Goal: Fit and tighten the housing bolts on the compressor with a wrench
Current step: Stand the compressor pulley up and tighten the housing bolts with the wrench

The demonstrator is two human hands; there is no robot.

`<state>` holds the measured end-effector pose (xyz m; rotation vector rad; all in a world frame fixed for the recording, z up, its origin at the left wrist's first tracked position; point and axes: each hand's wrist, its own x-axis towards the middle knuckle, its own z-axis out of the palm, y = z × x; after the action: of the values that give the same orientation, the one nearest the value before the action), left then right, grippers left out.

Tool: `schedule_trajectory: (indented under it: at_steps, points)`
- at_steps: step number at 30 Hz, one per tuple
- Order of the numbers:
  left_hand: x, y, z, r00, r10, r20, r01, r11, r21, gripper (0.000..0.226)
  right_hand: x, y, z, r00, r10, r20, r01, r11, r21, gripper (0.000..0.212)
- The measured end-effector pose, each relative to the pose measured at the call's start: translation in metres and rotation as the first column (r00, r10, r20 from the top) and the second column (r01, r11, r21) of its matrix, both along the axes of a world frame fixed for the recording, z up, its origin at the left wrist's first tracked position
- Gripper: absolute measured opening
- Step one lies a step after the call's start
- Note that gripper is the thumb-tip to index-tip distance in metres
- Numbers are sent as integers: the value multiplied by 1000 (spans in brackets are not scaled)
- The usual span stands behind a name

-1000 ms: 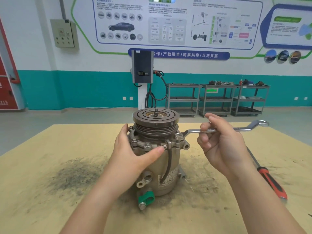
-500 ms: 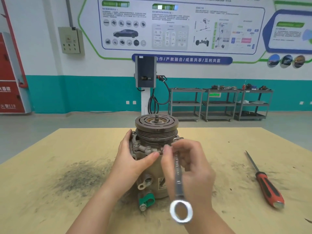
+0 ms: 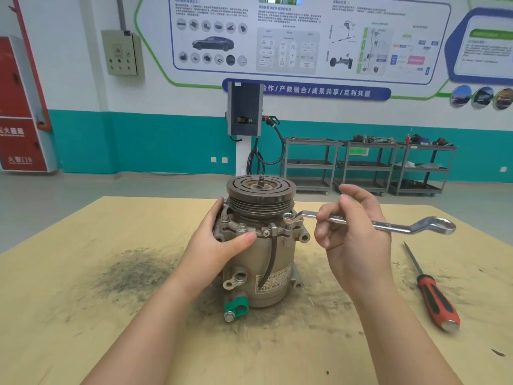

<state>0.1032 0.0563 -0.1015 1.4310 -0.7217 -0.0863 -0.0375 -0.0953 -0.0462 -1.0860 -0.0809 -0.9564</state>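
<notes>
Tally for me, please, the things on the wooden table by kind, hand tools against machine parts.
Hand tools: 2, the silver double-ended ring wrench and the red-and-black-handled screwdriver.
Machine parts: 1, the beige metal compressor with the grooved pulley on top.
Total: 3.

Upright compressor (image 3: 266, 262); wrench (image 3: 388, 226) ring seemingly on a bolt (image 3: 288, 218).
</notes>
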Motion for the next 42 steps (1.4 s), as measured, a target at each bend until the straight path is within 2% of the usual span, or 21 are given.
schedule_trajectory:
  at_steps: [4,7,10,13,18,21,23,26,30,34,39,42]
  points:
    - [4,0,2,1000,-20,-8,20,1000,0,112,8,-17,9,988,128,-88,-123,991,60,19]
    - [4,-1,1,999,-47,-16,47,999,0,102,14,-23,7,974,197,-109,-180,972,151,20]
    - [4,-1,-1,998,-52,-22,52,999,-2,92,15,-21,3,984,164,-72,-154,980,126,20]
    - [3,-1,-3,999,-50,-8,50,999,-2,101,12,-17,2,990,133,-45,-128,986,102,18]
    - [3,1,-8,999,-43,13,43,999,16,112,10,-15,0,990,128,-62,-112,970,218,17]
    - [3,2,-8,999,-43,7,43,999,26,106,9,-12,2,995,82,-52,-69,976,208,41]
    - [3,2,-8,999,-39,2,39,999,19,104,9,-10,1,998,59,-36,-50,978,201,49]
    - [1,1,-8,999,-32,5,32,999,11,100,10,-9,-1,997,73,-12,-69,975,209,43]
    - [0,1,-8,999,-34,-13,34,999,-6,90,8,-14,0,989,132,-64,-117,972,202,35]
    - [0,1,-7,999,-33,-26,33,999,-14,95,5,-19,1,981,168,-97,-147,969,198,30]
    - [-1,1,-7,999,-27,-27,27,1000,-2,96,7,-7,-4,998,51,-41,-41,976,216,39]
    - [0,2,-7,999,-27,-20,27,1000,2,98,7,3,-8,998,-28,59,22,994,103,38]
